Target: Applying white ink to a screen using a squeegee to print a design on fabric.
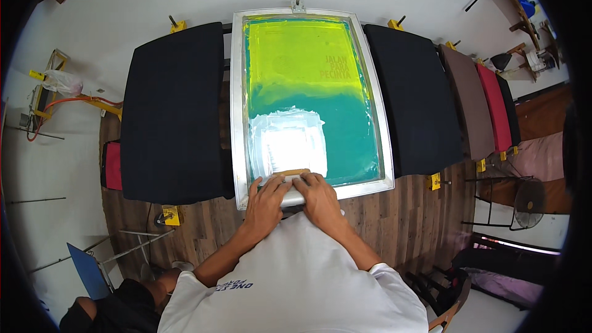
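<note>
A screen printing frame (375, 111) with a silver metal border lies in front of me. Its mesh is yellow-green at the far part, with faint lettering, and teal at the near part. White ink (290, 139) covers a patch on the near left of the mesh. At the near end of that patch, a squeegee with a wooden handle (292, 172) is mostly covered by my fingers. My left hand (266, 200) grips its left part, fingers curled. My right hand (316, 196) is closed on the right part, close beside the left. The squeegee's blade is hidden.
Black-covered boards flank the frame at left (172, 114) and right (413, 98). Farther right are brown (467, 102) and red (493, 108) boards. Yellow clamps (435, 182) sit at board ends. A fan (530, 203) stands right; a person's knee (87, 307) shows lower left.
</note>
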Demonstrator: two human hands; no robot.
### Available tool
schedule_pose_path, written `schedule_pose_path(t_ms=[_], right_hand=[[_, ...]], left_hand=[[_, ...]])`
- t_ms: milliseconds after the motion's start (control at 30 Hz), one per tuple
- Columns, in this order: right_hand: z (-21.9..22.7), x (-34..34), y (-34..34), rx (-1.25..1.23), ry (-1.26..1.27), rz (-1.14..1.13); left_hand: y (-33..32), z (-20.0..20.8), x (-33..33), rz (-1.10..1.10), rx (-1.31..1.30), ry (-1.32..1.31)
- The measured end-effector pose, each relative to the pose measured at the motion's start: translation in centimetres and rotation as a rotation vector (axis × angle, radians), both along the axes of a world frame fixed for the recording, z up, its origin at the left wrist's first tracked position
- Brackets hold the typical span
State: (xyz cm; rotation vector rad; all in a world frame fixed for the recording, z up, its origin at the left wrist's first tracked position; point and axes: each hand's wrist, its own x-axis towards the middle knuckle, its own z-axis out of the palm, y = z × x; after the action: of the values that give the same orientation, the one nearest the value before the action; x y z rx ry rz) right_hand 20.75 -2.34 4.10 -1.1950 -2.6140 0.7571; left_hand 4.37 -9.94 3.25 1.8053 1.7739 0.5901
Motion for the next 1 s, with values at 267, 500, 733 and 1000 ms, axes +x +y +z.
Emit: schedule_pose_path(t_ms=[267,500,733,1000], right_hand=[[0.6,0.3,-0.3,-0.077,-0.014,-0.035],[0.9,0.5,-0.3,-0.061,-0.014,-0.019],[1.4,-1.7,5.0,-0.042,-0.007,0.009],[-0.2,-5.8,14.0,-0.035,-0.090,0.041]], left_hand=[[-0.1,0.7,0.2,0.000,0.005,0.003],[-0.2,0.2,0.2,-0.024,-0.004,0.007],[4.6,0.2,-2.0,0.009,0.086,0.027],[13.9,0.6,-6.1,0.004,-0.048,0.013]])
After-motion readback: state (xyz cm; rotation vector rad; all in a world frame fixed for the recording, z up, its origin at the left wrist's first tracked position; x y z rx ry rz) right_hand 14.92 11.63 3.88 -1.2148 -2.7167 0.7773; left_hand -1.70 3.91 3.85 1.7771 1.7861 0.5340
